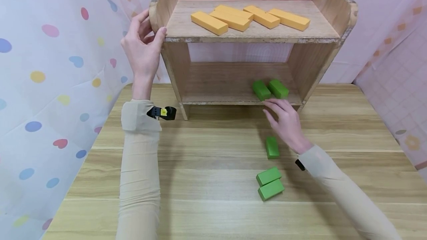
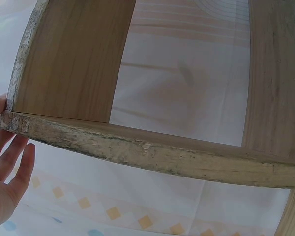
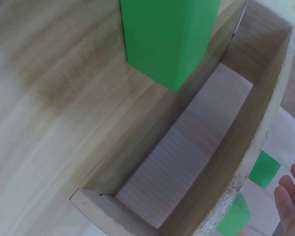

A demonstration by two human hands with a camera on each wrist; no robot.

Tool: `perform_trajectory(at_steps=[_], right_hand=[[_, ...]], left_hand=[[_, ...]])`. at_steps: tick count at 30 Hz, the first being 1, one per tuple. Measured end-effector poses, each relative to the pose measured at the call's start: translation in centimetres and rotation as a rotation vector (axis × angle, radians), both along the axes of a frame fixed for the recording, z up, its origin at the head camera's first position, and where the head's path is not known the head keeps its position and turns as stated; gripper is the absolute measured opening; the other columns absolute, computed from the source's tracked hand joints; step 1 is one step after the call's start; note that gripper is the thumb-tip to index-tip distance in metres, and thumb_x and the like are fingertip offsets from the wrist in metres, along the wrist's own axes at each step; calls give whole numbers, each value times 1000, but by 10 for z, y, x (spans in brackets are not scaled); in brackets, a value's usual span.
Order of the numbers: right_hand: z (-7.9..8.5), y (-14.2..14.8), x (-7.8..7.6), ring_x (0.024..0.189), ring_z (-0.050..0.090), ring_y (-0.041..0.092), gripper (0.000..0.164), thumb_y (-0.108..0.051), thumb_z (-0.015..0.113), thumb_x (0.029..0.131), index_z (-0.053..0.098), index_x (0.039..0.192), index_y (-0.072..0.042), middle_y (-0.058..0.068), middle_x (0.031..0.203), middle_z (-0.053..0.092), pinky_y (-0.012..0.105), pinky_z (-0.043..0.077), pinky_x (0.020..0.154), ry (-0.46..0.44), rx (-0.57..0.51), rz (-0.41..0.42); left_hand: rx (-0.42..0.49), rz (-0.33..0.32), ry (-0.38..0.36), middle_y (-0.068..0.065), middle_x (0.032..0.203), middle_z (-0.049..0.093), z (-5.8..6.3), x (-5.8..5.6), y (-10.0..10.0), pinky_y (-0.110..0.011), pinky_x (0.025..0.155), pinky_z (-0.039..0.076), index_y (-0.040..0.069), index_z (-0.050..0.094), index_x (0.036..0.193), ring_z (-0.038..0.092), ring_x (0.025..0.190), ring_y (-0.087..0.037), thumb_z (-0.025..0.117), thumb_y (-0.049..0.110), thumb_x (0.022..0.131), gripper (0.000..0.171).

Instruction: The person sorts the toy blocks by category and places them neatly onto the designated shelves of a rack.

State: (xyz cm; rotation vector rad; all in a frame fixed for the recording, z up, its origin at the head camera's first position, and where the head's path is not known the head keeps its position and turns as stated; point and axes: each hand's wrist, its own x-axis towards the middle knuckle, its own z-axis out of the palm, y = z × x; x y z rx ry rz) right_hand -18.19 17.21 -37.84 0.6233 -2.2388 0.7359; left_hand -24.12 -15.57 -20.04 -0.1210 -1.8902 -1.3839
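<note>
My left hand (image 1: 143, 45) grips the left side panel of a small wooden shelf (image 1: 161, 14), thumb in front and fingers round the outer edge. In the left wrist view, fingers (image 2: 22, 169) of that hand lie against the panel's rough edge. Two green blocks, a left one (image 1: 261, 90) and a right one (image 1: 278, 89), lie on the right part of the lower board (image 1: 217, 84). My right hand (image 1: 285, 123) is at that board's front edge, just before the blocks, its fingers loosely extended with nothing held. In the right wrist view its fingers (image 3: 287, 196) appear apart from the blocks.
On the wooden table (image 1: 213, 203), one green block (image 1: 272, 147) lies before the shelf, and two more green blocks (image 1: 269, 182) lie side by side nearer. Several yellow-orange blocks (image 1: 210, 22) rest on the upper board. A dotted curtain (image 1: 50, 84) hangs at left.
</note>
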Motion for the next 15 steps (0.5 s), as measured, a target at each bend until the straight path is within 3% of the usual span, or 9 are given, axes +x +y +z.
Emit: perform_trajectory(at_steps=[15], right_hand=[[-15, 12, 28, 87, 65, 30, 26, -1, 76, 75, 71, 100, 0, 16, 97, 70, 40, 55, 73, -38, 55, 19]], left_hand=[[0, -7, 1, -8, 119, 69, -2, -5, -3, -17, 76, 51, 11, 62, 123, 67, 99, -11, 70, 12, 83, 41]])
